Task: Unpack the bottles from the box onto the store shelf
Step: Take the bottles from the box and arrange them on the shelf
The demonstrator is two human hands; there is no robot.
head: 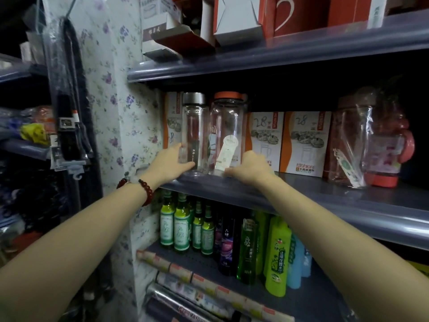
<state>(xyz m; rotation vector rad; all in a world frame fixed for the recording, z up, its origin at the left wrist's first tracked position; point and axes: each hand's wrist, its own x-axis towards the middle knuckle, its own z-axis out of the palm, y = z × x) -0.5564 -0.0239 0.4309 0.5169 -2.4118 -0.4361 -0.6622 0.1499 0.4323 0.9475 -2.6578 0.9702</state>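
Two clear bottles stand upright side by side on the middle shelf [301,196]. The slimmer one has a silver cap [194,126]; the wider one has an orange cap [228,129] and a paper tag inside. My left hand [171,162] grips the base of the silver-capped bottle, thumb on its left side. My right hand [248,167] holds the bottom right of the orange-capped bottle with curled fingers. No box of bottles is in view.
Orange-and-white cartons [304,142] stand behind and to the right of the bottles. Wrapped red-based bottles [369,140] sit further right. Green and purple bottles [185,226] fill the shelf below. Opened red boxes [241,17] crowd the shelf above. A floral wall [109,89] borders the left.
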